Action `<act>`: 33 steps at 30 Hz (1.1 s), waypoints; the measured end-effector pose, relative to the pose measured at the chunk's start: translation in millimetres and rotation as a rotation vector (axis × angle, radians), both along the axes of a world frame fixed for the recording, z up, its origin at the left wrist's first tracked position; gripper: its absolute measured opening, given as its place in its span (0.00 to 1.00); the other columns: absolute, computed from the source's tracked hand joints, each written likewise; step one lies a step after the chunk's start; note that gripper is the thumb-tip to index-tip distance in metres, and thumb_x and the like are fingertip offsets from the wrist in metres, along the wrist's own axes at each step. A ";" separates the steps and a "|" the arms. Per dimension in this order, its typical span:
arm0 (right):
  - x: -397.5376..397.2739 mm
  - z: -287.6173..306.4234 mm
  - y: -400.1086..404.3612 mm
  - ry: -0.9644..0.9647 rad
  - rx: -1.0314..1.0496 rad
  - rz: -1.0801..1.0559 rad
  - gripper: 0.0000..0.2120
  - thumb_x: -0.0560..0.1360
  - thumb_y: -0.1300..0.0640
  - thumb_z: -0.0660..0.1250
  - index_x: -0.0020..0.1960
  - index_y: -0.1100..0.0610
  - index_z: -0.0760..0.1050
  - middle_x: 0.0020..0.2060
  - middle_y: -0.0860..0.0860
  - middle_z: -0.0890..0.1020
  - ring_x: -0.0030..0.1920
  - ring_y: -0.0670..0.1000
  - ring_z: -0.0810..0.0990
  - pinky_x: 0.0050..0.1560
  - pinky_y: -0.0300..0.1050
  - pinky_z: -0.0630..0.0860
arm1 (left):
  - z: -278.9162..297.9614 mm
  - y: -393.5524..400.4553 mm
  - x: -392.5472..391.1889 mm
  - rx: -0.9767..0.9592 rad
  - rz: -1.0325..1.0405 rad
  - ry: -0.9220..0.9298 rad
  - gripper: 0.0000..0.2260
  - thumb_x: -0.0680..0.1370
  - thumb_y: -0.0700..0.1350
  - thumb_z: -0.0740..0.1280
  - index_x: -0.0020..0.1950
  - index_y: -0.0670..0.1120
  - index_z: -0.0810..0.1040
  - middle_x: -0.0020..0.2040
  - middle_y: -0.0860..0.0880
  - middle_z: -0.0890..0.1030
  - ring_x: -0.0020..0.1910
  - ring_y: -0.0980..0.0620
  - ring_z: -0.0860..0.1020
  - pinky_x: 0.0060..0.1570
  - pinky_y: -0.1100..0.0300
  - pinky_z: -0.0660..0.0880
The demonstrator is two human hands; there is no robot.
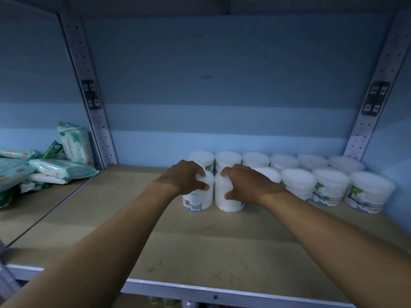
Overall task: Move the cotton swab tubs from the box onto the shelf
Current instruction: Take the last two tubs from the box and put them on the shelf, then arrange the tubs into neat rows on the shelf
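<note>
The shelf [200, 252] is bare in front and to the left of the tubs [311, 174]. Two rows of tubs fill the back right. Wipe packs [55, 167] block the neighbouring bay at left.

My two forearms bare right up to the frame's lower edge, no sleeves showing, my left hand [185, 176] and my right hand [246, 183] bare too, short nails, fingers and wrists plain, both in dim bluish light
</note>
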State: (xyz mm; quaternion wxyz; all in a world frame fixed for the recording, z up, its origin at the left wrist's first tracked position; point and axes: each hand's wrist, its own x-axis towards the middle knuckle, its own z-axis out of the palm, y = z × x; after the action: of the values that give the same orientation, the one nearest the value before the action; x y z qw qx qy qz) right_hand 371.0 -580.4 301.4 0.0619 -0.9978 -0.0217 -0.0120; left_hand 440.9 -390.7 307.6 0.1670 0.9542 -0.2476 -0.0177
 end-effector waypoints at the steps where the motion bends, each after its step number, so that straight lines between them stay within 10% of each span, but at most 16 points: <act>1: 2.6 -1.0 -1.2 -0.007 0.000 -0.005 0.33 0.75 0.50 0.72 0.76 0.52 0.64 0.69 0.54 0.70 0.67 0.57 0.72 0.59 0.53 0.75 | -1.5 -1.8 3.6 -0.007 0.000 -0.010 0.24 0.72 0.59 0.73 0.66 0.55 0.78 0.69 0.51 0.75 0.64 0.48 0.75 0.60 0.56 0.71; 33: -75.1 6.5 -60.3 -0.065 0.107 -0.066 0.31 0.76 0.49 0.68 0.76 0.45 0.61 0.72 0.47 0.64 0.71 0.52 0.65 0.64 0.50 0.70 | 0.8 -45.7 -40.7 -0.039 -0.144 -0.226 0.17 0.76 0.53 0.70 0.64 0.53 0.77 0.65 0.51 0.77 0.62 0.49 0.75 0.60 0.54 0.72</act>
State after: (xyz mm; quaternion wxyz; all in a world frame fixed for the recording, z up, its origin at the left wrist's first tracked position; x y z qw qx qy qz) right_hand 295.9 -640.6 308.0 0.1140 -0.9923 0.0101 -0.0478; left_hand 400.2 -436.4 308.4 0.1548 0.9264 -0.3331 0.0827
